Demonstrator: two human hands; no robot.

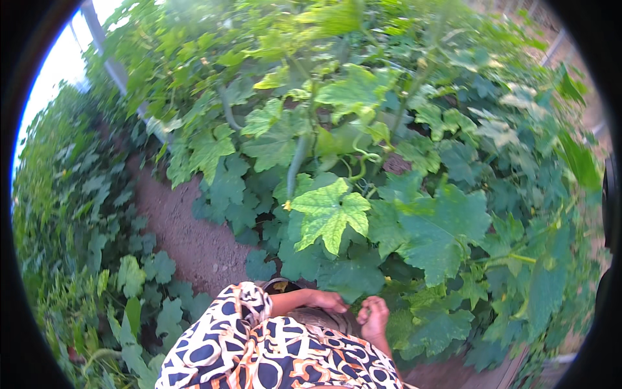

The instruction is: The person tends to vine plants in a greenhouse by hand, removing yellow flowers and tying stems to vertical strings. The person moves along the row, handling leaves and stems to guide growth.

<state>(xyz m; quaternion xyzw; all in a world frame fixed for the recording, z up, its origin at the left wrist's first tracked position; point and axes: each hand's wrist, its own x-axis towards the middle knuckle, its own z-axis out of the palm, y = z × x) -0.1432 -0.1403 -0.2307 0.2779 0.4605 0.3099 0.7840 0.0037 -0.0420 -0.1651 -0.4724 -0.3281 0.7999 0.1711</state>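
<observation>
My left hand reaches across in front of my patterned shirt, its fingers bent downward near the edge of a broad green leaf. Just to its right, my right hand is raised with the fingers curled in. A small gap separates the two hands. Whether either one pinches something thin cannot be made out. Brown cloth shows below them, and a dark round rim lies beside my left forearm. Ahead, a long slender green gourd hangs among lobed leaves, with a withered yellow blossom at its tip.
Dense climbing vines fill the front and right. Another slender gourd hangs farther back, near a curled green stem. A grey post leans at the upper left. Bare soil runs between this row and the vines on the left.
</observation>
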